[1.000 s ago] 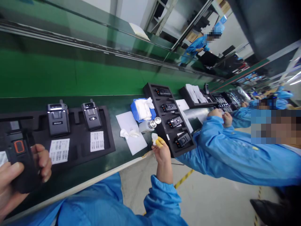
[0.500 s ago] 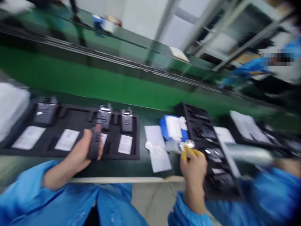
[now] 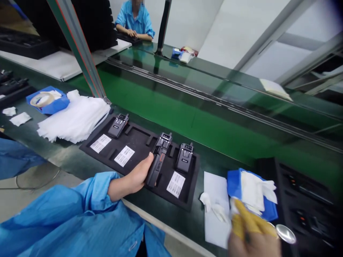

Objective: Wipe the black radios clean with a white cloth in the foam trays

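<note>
My left hand (image 3: 140,173) is closed around a black two-way radio (image 3: 155,169), held on edge above the foam tray (image 3: 139,132). Behind it in the tray lies another radio (image 3: 164,140), partly covered. Two more radios, one at the left (image 3: 118,125) and one at the right (image 3: 184,157), rest in their slots. White label sheets (image 3: 124,156) lie in front of the slots. My right hand (image 3: 253,228), blurred and wearing yellow finger covers, is pinched with something whitish at its fingertips. Beside it are a round metal lid (image 3: 286,233) and a blue box of white wipes (image 3: 270,210).
A white sheet (image 3: 215,185) with a crumpled wipe (image 3: 213,207) lies between the trays. At right stands another foam tray (image 3: 284,192) with devices. Left are a pile of white cloths (image 3: 77,117) and a blue tape box (image 3: 60,103). A co-worker (image 3: 135,21) sits across.
The view has swung left, bringing the cloth pile and co-worker into sight. My right hand has left the metal-topped container. My left hand still holds the radio.
</note>
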Available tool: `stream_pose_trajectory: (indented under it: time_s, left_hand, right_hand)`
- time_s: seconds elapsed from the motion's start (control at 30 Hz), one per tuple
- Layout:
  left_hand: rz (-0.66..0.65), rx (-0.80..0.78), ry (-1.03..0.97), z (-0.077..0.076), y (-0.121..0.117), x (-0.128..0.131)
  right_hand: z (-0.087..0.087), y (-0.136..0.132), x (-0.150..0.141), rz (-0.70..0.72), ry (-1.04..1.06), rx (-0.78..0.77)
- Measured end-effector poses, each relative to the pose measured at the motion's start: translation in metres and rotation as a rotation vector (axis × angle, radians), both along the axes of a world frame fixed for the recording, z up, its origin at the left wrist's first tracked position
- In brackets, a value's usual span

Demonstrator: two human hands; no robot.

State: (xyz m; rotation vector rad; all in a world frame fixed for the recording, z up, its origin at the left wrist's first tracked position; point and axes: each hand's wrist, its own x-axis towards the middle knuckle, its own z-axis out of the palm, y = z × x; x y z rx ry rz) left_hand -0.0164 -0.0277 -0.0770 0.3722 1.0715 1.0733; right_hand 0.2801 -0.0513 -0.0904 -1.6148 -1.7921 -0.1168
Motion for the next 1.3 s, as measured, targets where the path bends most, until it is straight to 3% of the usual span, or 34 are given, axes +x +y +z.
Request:
stream_pose_trajectory:
  time_s: [0.13, 0.2, 0.3, 0.47, 0.57, 0.77, 0.97, 1.13, 1.3]
  left_hand:
    - [0.030, 0.125, 0.040, -0.001, 0.000, 0.004]
    - [0.050, 0.195, 0.073, 0.000, -0.001, 0.005]
    - [0.085, 0.270, 0.133, 0.001, -0.004, 0.003]
    - [0.158, 0.265, 0.246, 0.001, -0.006, 0.000]
    - [0.164, 0.235, 0.196, 0.003, -0.005, 0.002]
    - [0.118, 0.248, 0.144, 0.010, -0.006, 0.005]
    - [0.121, 0.213, 0.092, 0.013, -0.008, 0.007]
    - [0.126, 0.222, 0.079, 0.014, -0.008, 0.008]
    - [0.134, 0.204, 0.101, 0.013, -0.006, 0.005]
  right_hand:
    - [0.026, -0.013, -0.109, 0.439, -0.016, 0.129]
    - [0.030, -0.012, -0.141, 0.520, 0.004, 0.153]
    - [0.029, -0.010, -0.163, 0.513, -0.003, 0.195]
    - [0.029, -0.016, -0.170, 0.468, -0.092, 0.210]
    - [0.030, -0.020, -0.170, 0.518, -0.067, 0.172]
    - [0.033, -0.016, -0.172, 0.433, -0.096, 0.187]
    - [0.033, -0.020, -0.171, 0.496, -0.044, 0.162]
    - [0.035, -0.017, -0.172, 0.435, -0.068, 0.177]
    - [0.036, -0.018, -0.172, 0.527, 0.026, 0.146]
